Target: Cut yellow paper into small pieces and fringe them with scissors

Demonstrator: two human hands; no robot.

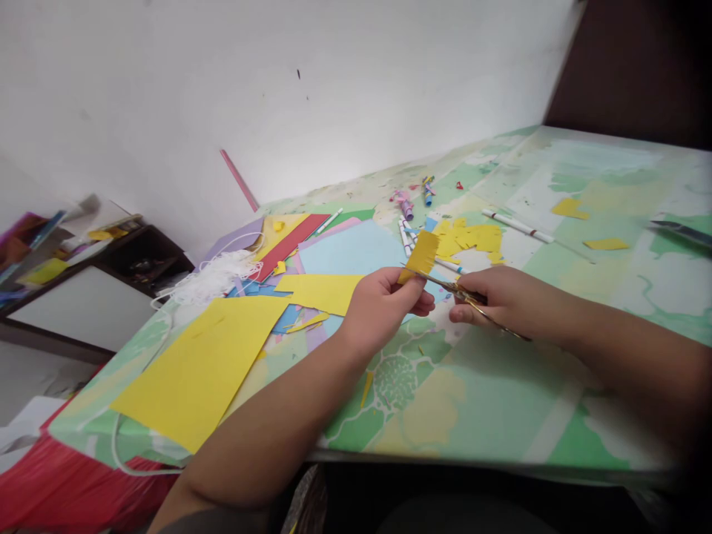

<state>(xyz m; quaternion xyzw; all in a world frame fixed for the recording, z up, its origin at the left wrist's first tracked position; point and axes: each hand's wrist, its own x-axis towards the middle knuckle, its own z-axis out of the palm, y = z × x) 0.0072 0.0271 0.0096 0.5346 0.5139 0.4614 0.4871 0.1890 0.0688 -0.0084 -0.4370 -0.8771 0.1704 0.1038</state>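
Observation:
A small piece of yellow paper (422, 252), with a fringe of cuts along its right edge, is pinched in my left hand (383, 300). My right hand (498, 300) grips gold-handled scissors (475, 298), whose blades point left and meet the lower part of that paper. My fingers partly hide the scissor handles. Just behind the hands lie several yellow paper scraps (470, 236). Left of my left hand, a cut yellow sheet (322, 291) rests over light blue paper (348, 252).
A large yellow sheet (200, 371) lies at the table's left front, beside a tangle of white string (222, 278). Markers (517, 225) and small paper rolls (405, 204) are farther back. A dark pointed tool (681, 231) lies far right. A low cabinet (72, 297) stands left.

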